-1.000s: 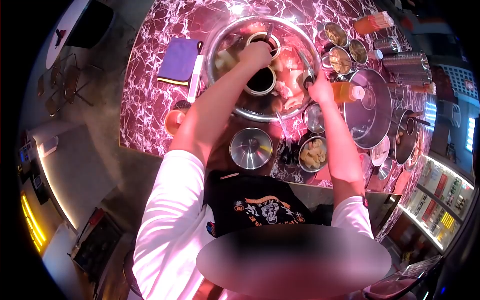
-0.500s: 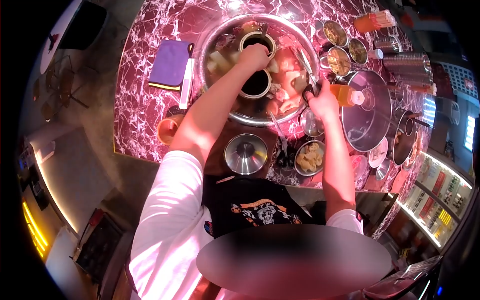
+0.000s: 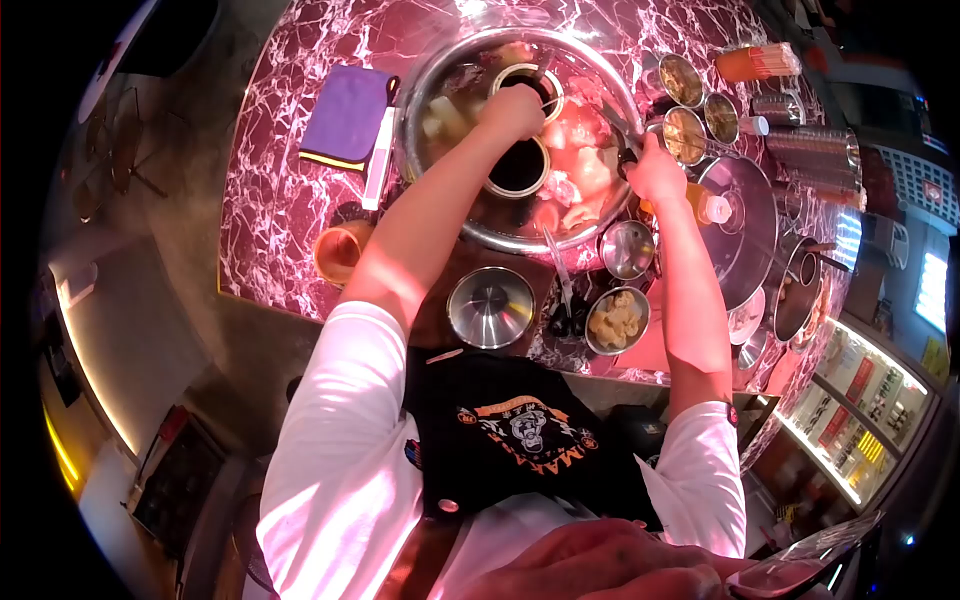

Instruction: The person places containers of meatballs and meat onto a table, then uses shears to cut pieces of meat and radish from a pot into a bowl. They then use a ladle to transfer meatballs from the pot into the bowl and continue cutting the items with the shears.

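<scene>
hands, both bare, reach over a wide round steel-rimmed basin [image 3: 520, 34] set on a dark red table with white marbling [image 3: 390, 30]. left hand [image 3: 517, 112] has its fingers curled down at the farther of two round pale-rimmed jars with dark insides [image 3: 519, 165]; cannot tell whether it grips anything. right hand [image 3: 657, 172] closed round the handle end of black-handled metal scissors [image 3: 624, 130], blades angled over the basin's right edge. inside the basin, right of the jars: glossy pale pink chunks [image 3: 590, 165]. left of the basin, a folded purple cloth with yellow edging [image 3: 347, 115]. near side: a round shiny steel dish [image 3: 490, 308], a second pair of scissors [image 3: 563, 295] with black loops, a small metal bowl of pale yellow pieces [image 3: 617, 322]. under the right forearm, partly hidden, an orange bottle with pale cap [image 3: 715, 208].
</scene>
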